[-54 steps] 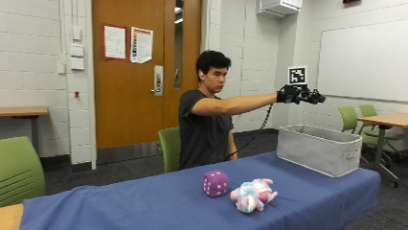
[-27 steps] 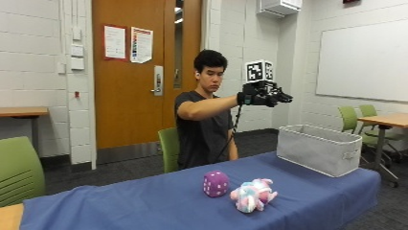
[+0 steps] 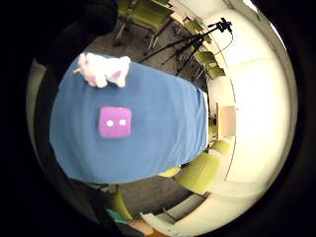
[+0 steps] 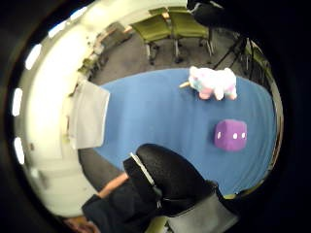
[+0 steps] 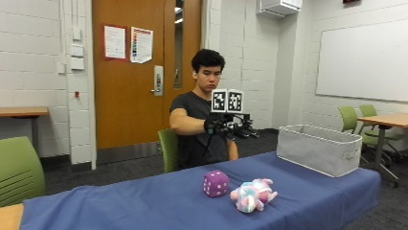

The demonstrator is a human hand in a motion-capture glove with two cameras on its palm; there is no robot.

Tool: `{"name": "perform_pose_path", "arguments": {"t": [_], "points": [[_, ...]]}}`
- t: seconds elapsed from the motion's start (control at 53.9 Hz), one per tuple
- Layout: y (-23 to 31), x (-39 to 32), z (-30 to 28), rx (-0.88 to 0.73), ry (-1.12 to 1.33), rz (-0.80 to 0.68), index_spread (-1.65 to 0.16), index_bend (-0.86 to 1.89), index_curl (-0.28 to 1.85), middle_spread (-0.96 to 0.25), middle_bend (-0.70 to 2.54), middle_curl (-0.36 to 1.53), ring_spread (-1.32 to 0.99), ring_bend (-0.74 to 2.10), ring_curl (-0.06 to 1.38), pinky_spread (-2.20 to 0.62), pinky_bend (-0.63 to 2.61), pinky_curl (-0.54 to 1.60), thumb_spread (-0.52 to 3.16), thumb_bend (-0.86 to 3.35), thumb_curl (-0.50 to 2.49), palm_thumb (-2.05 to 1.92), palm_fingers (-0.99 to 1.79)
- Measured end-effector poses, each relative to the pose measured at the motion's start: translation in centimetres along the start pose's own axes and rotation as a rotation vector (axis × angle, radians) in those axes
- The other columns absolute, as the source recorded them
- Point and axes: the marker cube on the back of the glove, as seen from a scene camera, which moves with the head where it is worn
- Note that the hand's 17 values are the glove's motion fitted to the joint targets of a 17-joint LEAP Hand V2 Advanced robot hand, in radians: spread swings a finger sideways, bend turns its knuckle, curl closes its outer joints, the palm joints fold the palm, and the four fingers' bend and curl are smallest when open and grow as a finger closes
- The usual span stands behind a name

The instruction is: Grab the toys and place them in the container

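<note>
A purple plush die (image 5: 215, 183) and a pink, white and blue plush unicorn (image 5: 253, 194) lie side by side on the blue-covered table (image 5: 127, 206). The grey fabric container (image 5: 319, 148) stands at the table's right end. My gloved right hand (image 5: 229, 128) hangs in the air well above the die, fingers relaxed, holding nothing. The little finger side palm view looks down on the die (image 3: 115, 122) and the unicorn (image 3: 103, 69). In the thumb side palm view, the die (image 4: 231, 135), the unicorn (image 4: 213, 82) and the container (image 4: 90, 114) show past my gloved thumb (image 4: 165, 179).
A green chair (image 5: 167, 148) stands behind the table by the person, another (image 5: 19, 170) at the left. Two more green chairs (image 5: 357, 120) and a wooden table (image 5: 382, 120) stand beyond the container. A camera tripod (image 3: 197, 42) stands on the floor.
My hand has swung left from above the container and come down a little, ending above the die. The toys and the container have stayed put.
</note>
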Motion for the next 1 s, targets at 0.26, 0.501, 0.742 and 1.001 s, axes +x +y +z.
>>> {"name": "perform_pose_path", "arguments": {"t": [0.26, 0.501, 0.742, 1.001], "points": [[0.7, 3.4, 8.9, -0.126, -0.054, 0.054, -0.36, 0.21, 0.4, -0.12, 0.13, 0.35, -0.24, 0.2, 0.27, -0.05, 0.88, 0.35, 1.01, -0.08, 0.19, -0.11, -0.08], [1.1, 3.4, 13.5, -0.187, -0.068, 0.052, -0.36, 0.18, 0.41, -0.12, 0.14, 0.31, -0.23, 0.15, 0.25, -0.04, 0.86, 0.35, 1.02, -0.08, 0.18, -0.11, -0.13], [1.3, 3.8, 14.6, -0.217, -0.066, 0.057, -0.35, 0.17, 0.4, -0.12, 0.15, 0.29, -0.23, 0.15, 0.23, -0.04, 0.85, 0.35, 1.03, -0.08, 0.17, -0.1, -0.13], [1.9, 3.9, 15.3, -0.214, -0.053, 0.062, -0.38, 0.33, 0.45, -0.14, 0.14, 0.27, -0.26, 0.2, 0.21, -0.08, 0.86, 0.35, 1.05, -0.07, 0.17, -0.09, 0.05]]}}
